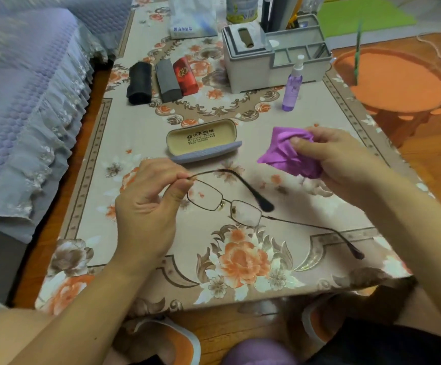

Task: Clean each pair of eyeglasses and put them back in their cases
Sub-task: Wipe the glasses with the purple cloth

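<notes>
A single head-worn camera looks forward and steeply down, close over the floral table (pixel 306 122).

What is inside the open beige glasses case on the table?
The open beige hard case shows only its cream lining and black printed text inside the lid. No glasses lie in it. The bottom of its grey lower half is hidden by the front wall.

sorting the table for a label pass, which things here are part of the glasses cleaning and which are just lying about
Job: eyeglasses in left hand; purple cloth in right hand; open case; spray bottle; three closed cases.

Lying about: grey organizer; plastic bag; orange stool.
</notes>
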### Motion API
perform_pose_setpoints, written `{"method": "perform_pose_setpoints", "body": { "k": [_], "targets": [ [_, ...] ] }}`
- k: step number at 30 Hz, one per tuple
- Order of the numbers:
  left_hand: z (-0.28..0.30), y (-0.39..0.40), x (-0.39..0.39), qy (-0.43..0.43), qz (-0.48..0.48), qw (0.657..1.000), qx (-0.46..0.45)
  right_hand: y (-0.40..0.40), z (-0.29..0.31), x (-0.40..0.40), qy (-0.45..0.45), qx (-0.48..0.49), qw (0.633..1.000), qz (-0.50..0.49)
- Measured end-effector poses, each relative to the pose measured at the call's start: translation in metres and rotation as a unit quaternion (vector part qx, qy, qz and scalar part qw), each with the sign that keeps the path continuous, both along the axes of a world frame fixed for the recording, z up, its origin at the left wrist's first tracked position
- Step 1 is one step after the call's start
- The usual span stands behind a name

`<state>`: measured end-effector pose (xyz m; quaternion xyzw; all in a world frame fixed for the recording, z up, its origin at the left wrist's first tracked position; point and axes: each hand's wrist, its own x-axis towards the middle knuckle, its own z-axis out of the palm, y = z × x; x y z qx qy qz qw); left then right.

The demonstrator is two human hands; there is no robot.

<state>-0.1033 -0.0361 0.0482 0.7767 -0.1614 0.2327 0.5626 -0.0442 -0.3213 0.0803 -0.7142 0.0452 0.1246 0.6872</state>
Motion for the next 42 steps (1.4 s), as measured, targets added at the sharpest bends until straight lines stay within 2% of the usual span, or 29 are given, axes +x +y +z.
{"method": "perform_pose_setpoints", "body": {
  "k": [3, 7, 10, 17, 20, 22, 25, 27, 31, 35, 38, 42],
  "targets": [
    [0.001, 0.004, 0.004, 0.0, 0.022, 1.0, 0.0, -0.019, 0.001, 0.005, 0.032, 0.033, 0.999, 0.019],
    [0.002, 0.003, 0.008, 0.022, 0.008, 0.998, -0.05, -0.013, -0.001, -0.001, 0.082, 0.031, 0.991, 0.099],
    [0.002, 0.001, 0.007, 0.011, 0.0, 0.999, -0.045, -0.005, -0.001, -0.007, 0.116, 0.055, 0.98, 0.154],
    [0.001, 0.001, 0.006, 0.02, 0.007, 0.998, -0.057, -0.003, 0.001, -0.014, 0.212, 0.108, 0.924, 0.299],
    [0.0, -0.002, 0.006, 0.01, 0.041, 0.999, -0.029, 0.014, 0.002, -0.024, 0.218, 0.112, 0.893, 0.378],
    [-0.001, -0.006, 0.003, -0.009, 0.052, 0.999, 0.003, 0.027, 0.0, -0.032, 0.219, 0.095, 0.893, 0.383],
    [-0.004, -0.011, -0.001, -0.026, 0.066, 0.996, 0.056, 0.043, -0.006, -0.04, 0.187, 0.033, 0.912, 0.365],
    [-0.006, -0.011, -0.002, -0.021, 0.07, 0.996, 0.057, 0.05, -0.007, -0.043, 0.165, 0.006, 0.924, 0.344],
    [-0.003, -0.006, 0.005, 0.069, 0.001, 0.997, -0.038, 0.05, -0.007, -0.045, 0.14, 0.008, 0.947, 0.288],
    [0.001, -0.007, 0.008, 0.175, -0.14, 0.949, -0.22, 0.051, -0.001, -0.045, 0.137, 0.037, 0.942, 0.304],
    [0.0, -0.018, 0.004, 0.186, -0.147, 0.924, -0.299, 0.05, 0.001, -0.047, 0.128, 0.053, 0.945, 0.297],
    [0.0, -0.027, -0.001, 0.202, -0.156, 0.905, -0.341, 0.051, 0.001, -0.051, 0.127, 0.065, 0.95, 0.278]
  ]
}}
